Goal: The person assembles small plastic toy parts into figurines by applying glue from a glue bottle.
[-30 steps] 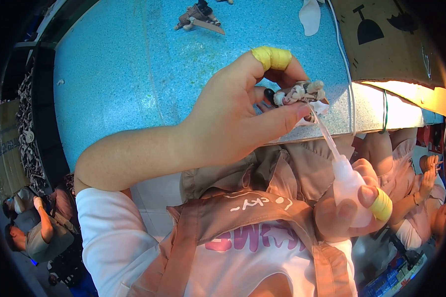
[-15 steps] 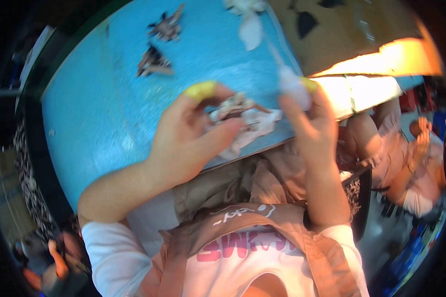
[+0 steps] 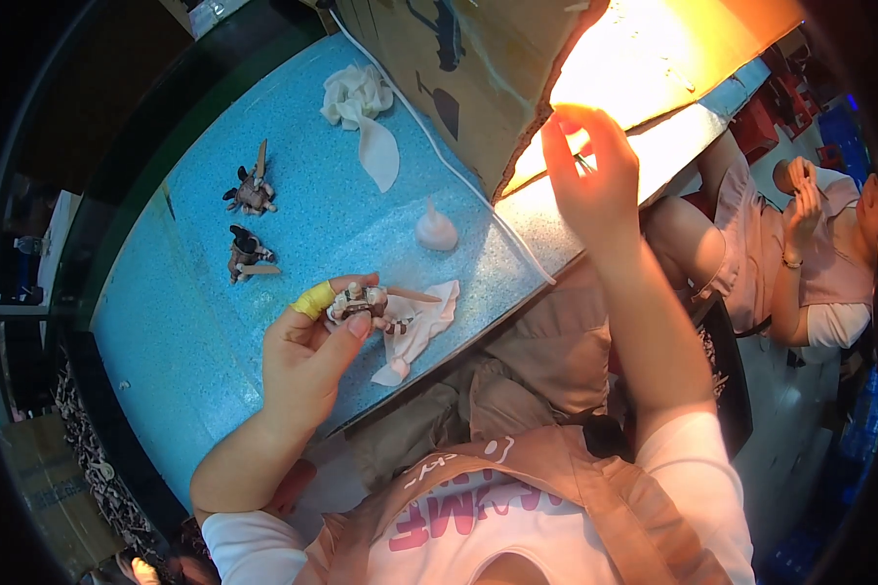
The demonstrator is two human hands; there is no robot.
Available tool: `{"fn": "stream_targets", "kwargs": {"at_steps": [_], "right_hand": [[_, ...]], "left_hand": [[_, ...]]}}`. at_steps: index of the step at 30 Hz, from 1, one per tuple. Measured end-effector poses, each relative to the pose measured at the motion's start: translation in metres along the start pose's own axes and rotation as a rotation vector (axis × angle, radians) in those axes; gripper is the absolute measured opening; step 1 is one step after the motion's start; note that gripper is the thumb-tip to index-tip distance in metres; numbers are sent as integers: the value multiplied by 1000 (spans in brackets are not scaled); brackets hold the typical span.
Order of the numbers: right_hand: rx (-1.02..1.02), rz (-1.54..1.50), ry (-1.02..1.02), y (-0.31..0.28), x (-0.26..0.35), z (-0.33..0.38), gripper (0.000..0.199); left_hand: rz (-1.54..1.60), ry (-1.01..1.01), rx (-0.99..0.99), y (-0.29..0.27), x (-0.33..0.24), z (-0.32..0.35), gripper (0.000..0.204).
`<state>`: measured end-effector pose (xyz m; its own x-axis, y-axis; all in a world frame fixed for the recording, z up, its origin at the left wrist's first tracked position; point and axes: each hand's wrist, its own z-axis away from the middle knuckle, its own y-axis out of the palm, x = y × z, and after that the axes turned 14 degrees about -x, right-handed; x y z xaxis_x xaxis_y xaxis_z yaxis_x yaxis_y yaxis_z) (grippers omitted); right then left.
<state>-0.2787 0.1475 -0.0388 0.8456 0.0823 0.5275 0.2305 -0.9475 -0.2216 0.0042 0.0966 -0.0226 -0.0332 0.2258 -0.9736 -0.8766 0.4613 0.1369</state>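
My left hand (image 3: 307, 366), with yellow tape on the forefinger, pinches a small brown and white figurine (image 3: 359, 302) just above the blue table (image 3: 185, 331). A white rag (image 3: 421, 327) lies under and beside the figurine. My right hand (image 3: 592, 171) is raised in bright glare at the torn edge of a cardboard box (image 3: 478, 78), fingers stretched upward. A thin dark sliver shows between its fingers; I cannot tell if it is held. A small white cone-tipped bottle (image 3: 436, 230) stands on the table between the hands.
Two dark figurines (image 3: 252, 191) (image 3: 245, 254) stand at the table's far left. Crumpled white cloth (image 3: 359, 96) lies near the box, and a white cord (image 3: 458, 180) runs along it. Another person in pink (image 3: 800, 244) sits at the right.
My right hand has left the figurine and risen to the cardboard edge; it no longer holds the white bottle. My left hand has lowered the figurine over the rag.
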Motion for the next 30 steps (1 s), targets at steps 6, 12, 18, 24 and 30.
{"fn": "stream_targets", "kwargs": {"at_steps": [6,12,18,24,30], "right_hand": [[560,565,143,47,-77,-46,28],[289,48,146,41,-98,-31,21],[95,-210,65,-53,46,20,18],[276,-368,-35,-42,108,48,22],[352,-315,-217,-36,123,46,24]], "left_hand": [[84,48,47,5,5,4,32],[69,-19,29,1,-1,9,34],[205,-159,61,10,-6,12,33],[-159,53,211,7,-3,14,33],[-156,6,212,8,-7,21,30]]}}
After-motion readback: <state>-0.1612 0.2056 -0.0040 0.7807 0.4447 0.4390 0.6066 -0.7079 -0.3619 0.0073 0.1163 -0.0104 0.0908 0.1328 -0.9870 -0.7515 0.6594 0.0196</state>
